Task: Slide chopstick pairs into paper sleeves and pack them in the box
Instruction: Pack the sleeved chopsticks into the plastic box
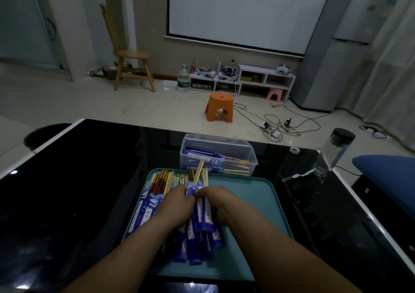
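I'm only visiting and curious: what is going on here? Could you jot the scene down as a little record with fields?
setting: black table, seen from a head camera
left hand: grips a blue paper sleeve near its open end
right hand: grips the same sleeve from the other side
chopsticks: a pale pair sticking out of that sleeve
tray: teal, holds a pile of sleeved chopsticks
box: clear plastic, beyond the tray, sleeved pairs inside
bottle: black lid, at the table's right

sleeves point(202, 243): middle hidden under hands point(177, 200) | box point(251, 158): contents blurred | forearms point(134, 252): cut off at bottom edge
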Tool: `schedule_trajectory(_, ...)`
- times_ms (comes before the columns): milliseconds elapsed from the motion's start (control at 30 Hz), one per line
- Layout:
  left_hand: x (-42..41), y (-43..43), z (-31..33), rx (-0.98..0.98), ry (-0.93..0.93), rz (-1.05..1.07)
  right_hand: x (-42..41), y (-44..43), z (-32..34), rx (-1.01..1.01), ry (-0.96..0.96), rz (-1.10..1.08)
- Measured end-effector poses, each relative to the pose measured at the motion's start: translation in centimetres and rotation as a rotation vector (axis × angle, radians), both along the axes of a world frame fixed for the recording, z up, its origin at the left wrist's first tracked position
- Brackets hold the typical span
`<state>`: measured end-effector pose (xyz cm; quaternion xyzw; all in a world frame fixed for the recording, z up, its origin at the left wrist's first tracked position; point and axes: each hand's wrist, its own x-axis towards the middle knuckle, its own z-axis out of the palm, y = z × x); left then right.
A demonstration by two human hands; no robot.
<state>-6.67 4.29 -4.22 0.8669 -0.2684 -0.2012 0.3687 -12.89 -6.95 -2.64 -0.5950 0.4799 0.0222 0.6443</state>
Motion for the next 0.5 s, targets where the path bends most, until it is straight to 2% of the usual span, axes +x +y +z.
schedule_trajectory(100, 0.0, 0.3, 0.5, -0.033, 0.075, -0.003, -0.4, 0.2, 0.5, 0.038, -0.016, 0.030)
schedule_trajectory(167, -0.3, 0.4, 0.6, -0.123, 0.231, 0.028, -1.0, 0.2, 0.8, 0.037, -0.036, 0.034)
schedule_trajectory(233, -0.5, 0.1, 0.6, -0.242, 0.404, 0.079, -1.6, -0.2, 0.9, -0.050, -0.053, 0.037)
schedule_trajectory(300, -0.5, -0.1, 0.4, -0.276, 0.429, 0.110, -2.4, -0.8, 0.9, -0.148, -0.074, 0.036)
schedule_trajectory(400, -1.0, -0.3, 0.7, -0.277, 0.361, 0.093, -3.5, -1.7, 0.7, -0.219, -0.153, 0.044)
schedule_trajectory(500, -1.8, -0.9, 0.7, -0.319, 0.432, 0.092, -4.1, -2.1, 0.8, -0.232, -0.218, 0.039)
